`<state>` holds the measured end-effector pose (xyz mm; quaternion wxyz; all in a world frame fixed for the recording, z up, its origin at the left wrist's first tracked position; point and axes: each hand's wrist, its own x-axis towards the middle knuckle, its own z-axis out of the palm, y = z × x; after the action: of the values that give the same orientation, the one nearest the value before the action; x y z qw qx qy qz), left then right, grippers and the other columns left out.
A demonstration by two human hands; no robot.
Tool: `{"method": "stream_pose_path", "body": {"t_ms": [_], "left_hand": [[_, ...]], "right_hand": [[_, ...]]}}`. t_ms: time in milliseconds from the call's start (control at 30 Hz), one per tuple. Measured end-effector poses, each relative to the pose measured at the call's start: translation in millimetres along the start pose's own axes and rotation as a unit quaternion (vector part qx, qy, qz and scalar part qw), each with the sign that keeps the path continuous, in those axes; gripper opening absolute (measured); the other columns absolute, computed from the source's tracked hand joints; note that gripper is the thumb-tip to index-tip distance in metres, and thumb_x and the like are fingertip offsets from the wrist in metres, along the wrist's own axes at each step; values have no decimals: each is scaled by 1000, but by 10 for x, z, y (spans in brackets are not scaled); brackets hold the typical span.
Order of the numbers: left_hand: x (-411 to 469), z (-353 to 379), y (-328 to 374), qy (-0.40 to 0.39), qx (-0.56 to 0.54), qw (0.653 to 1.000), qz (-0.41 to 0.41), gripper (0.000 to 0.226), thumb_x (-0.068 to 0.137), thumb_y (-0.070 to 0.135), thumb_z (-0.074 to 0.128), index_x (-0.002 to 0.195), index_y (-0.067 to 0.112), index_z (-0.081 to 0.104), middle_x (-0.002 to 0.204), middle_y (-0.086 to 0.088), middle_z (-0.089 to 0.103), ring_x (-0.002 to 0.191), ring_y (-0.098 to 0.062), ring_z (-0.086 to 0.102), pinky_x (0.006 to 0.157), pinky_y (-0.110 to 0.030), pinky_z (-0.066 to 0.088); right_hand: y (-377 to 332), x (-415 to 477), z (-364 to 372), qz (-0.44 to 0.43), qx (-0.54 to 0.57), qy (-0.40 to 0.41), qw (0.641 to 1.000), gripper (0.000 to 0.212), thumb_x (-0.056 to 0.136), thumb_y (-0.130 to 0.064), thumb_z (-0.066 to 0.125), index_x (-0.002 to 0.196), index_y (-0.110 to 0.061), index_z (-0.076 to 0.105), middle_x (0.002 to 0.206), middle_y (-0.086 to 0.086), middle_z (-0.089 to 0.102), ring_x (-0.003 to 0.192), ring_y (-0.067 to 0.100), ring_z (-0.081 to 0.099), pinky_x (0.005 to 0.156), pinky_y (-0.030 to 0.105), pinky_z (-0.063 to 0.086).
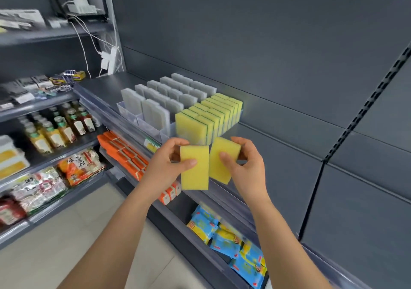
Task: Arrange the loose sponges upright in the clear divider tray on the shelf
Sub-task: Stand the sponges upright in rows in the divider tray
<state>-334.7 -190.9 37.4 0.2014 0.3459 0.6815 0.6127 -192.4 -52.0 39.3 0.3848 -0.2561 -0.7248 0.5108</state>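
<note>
I hold two loose yellow sponges in front of the shelf edge. My left hand [172, 158] grips the left yellow sponge [194, 175], held upright. My right hand [243, 157] grips the right yellow sponge [221, 166], tilted slightly. Just behind them on the grey shelf [278, 146] stands the clear divider tray [124, 108]. Its right lanes hold upright yellow sponges [211, 115] with green backing, and its left lanes hold upright grey sponges [164, 95].
Bare shelf surface extends to the right of the tray. Below are orange packets [124, 153] and blue snack packs [233, 239]. The left unit carries bottles [60, 128] and bagged goods [44, 184]. White cables and a power strip [109, 59] hang at the back left.
</note>
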Motion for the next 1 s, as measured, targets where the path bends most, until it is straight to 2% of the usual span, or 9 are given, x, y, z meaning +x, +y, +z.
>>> {"method": "stream_pose_path", "body": {"t_ms": [200, 300, 433, 567, 667, 733, 833, 900, 1000], "left_hand": [[642, -404, -44, 5, 82, 996, 33, 45, 78, 18, 76, 100, 51, 54, 95, 21, 65, 91, -1, 61, 79, -28, 49], [885, -557, -44, -10, 124, 991, 52, 47, 81, 20, 71, 108, 53, 52, 95, 24, 62, 90, 5, 58, 75, -24, 46], [1142, -724, -87, -1, 144, 988, 62, 41, 85, 20, 67, 107, 51, 51, 102, 13, 58, 92, -7, 57, 77, -30, 50], [1361, -844, -117, 1, 121, 990, 78, 43, 85, 15, 66, 102, 52, 49, 105, 11, 57, 91, -11, 59, 74, -25, 49], [1510, -908, -146, -30, 129, 987, 86, 39, 86, 16, 65, 110, 42, 49, 113, 9, 55, 97, -8, 57, 77, -24, 48], [1603, -948, -157, -54, 142, 983, 98, 38, 86, 16, 65, 113, 37, 49, 114, 12, 53, 98, -2, 53, 75, -19, 45], [1706, -1003, -162, -95, 166, 973, 126, 40, 85, 16, 66, 109, 42, 48, 110, 25, 50, 95, 5, 51, 68, -8, 41], [1767, -1045, -177, -123, 179, 966, 139, 41, 84, 18, 66, 109, 45, 47, 109, 30, 48, 92, 5, 50, 67, -10, 40], [1859, -1100, -209, -161, 205, 951, 166, 41, 83, 20, 67, 108, 45, 46, 107, 27, 47, 87, 0, 52, 68, -17, 40]], "right_hand": [[67, 567, 499, -2, -13, 11, 1000, 35, 79, -21, 74, 102, -38, 55, 86, -13, 60, 75, 1, 52, 62, 10, 44], [103, 790, 673, 5, -26, 17, 1000, 36, 78, -22, 75, 100, -39, 53, 86, -15, 59, 76, 1, 53, 63, 11, 44], [143, 956, 819, 12, -50, 26, 998, 37, 77, -22, 75, 97, -42, 52, 84, -17, 59, 79, 2, 53, 66, 14, 45], [190, 1037, 925, 18, -76, 32, 996, 39, 77, -19, 75, 93, -44, 50, 85, -18, 58, 80, 1, 52, 66, 12, 44], [192, 1051, 1023, 22, -100, 39, 994, 41, 78, -17, 75, 92, -46, 49, 87, -19, 59, 81, -1, 53, 65, 10, 44], [177, 1047, 1091, 29, -121, 48, 991, 42, 78, -18, 75, 92, -47, 49, 89, -19, 59, 82, 0, 53, 66, 13, 46], [154, 1021, 1199, 40, -156, 68, 985, 40, 78, -19, 75, 97, -45, 51, 92, -21, 59, 83, 3, 54, 67, 20, 49], [148, 995, 1269, 46, -181, 79, 979, 38, 78, -20, 75, 99, -42, 52, 93, -22, 57, 82, 3, 52, 66, 19, 47], [172, 944, 1379, 52, -238, 91, 965, 35, 80, -22, 73, 103, -39, 53, 96, -21, 56, 82, 4, 53, 69, 20, 46]]}}
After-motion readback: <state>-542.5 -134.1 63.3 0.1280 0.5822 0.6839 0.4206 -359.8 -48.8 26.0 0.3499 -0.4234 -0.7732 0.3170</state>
